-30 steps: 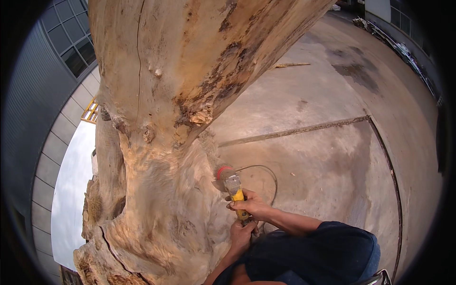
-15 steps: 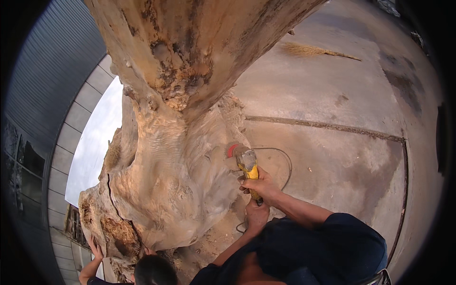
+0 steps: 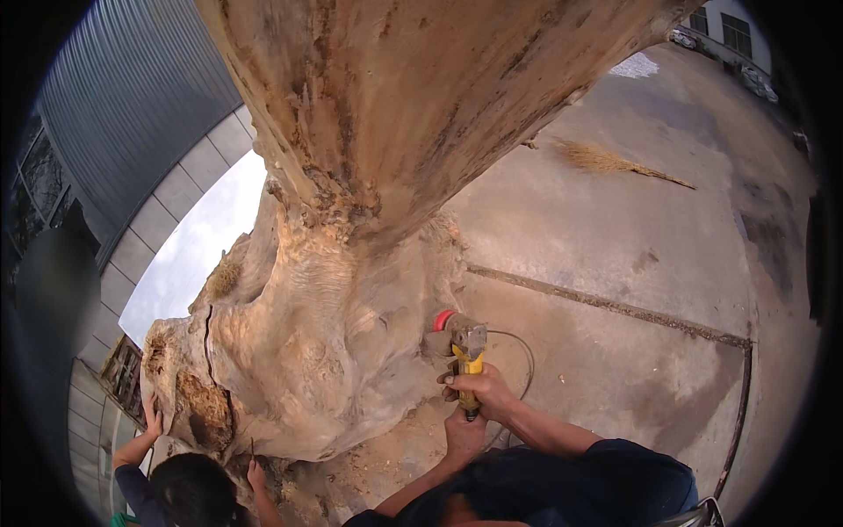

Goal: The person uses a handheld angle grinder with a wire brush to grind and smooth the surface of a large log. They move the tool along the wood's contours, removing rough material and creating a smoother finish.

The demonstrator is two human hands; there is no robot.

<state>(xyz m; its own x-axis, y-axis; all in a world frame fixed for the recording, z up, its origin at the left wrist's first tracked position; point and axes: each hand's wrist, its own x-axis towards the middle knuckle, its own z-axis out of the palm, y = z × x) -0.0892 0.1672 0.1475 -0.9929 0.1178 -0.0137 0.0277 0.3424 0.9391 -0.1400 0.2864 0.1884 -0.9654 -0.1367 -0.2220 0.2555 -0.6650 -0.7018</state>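
Your view has swung since 0.5 s ago: the broom (image 3: 606,160) and the floor's dark joint (image 3: 606,303) both sit lower in the frame, and the co-worker's head (image 3: 191,494) shows farther left. That co-worker was out of the frame 1 s ago.

Both your hands are closed around the yellow grinder (image 3: 470,364), which points away from you. Your right grip (image 3: 489,389) is clasped on its yellow body, fingers wrapped to the far side; your left grip (image 3: 465,436) is clenched at its rear end, just below. At the front, the red wheel (image 3: 445,320) faces the right flank of the big pale log (image 3: 299,369). It is close up to the wood, but you cannot tell from this angle whether it touches.

The grinder is right of the log's lower part, above the concrete floor (image 3: 562,351), with a dark cable (image 3: 532,373) looping on its right. At lower left, 1 of the co-worker's hands (image 3: 152,423) is flat against the log's end; the other (image 3: 255,476) holds up a thin dark tool (image 3: 252,450) by the log's underside. The broom lies on the concrete beyond the joint.
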